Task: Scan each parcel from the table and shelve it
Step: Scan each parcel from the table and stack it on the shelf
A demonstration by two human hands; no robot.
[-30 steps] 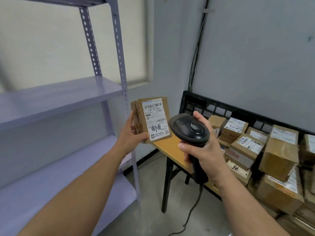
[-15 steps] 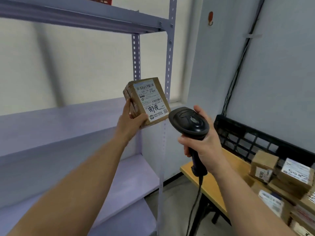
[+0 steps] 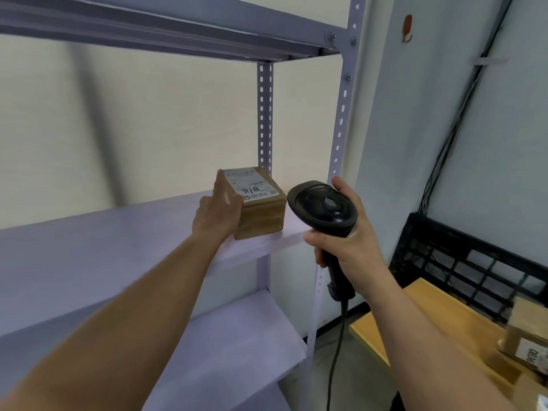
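On the shelf [image 3: 118, 241], left hand [image 3: 218, 213] holds parcel [image 3: 262, 216], label [image 3: 252, 185] handwritten.

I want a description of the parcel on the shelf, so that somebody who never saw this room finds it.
Find the lilac rack on the left and its middle shelf. At that shelf's right front corner sits a small brown parcel, gripped by the left hand. It is the only box on that shelf, white label facing up.
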